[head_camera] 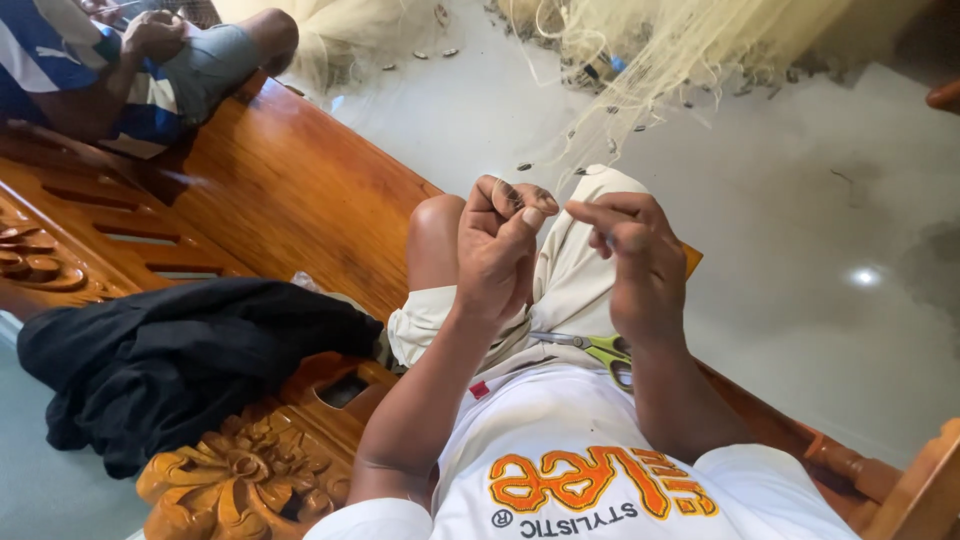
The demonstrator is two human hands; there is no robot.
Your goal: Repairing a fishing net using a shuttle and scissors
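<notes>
I hold both hands raised before me, forearms angled up from my sides. My left hand [497, 250] is curled nearly into a fist, thumb pressed to forefinger. My right hand [632, 258] pinches its fingertips together, close beside the left.

Place: a home's living area.
Seating: carved, polished wooden bench [290, 190].
Floor: glossy pale tiled floor [820, 230].
Clutter: dark cloth [170, 355], heaped fishing net [660, 45].
</notes>
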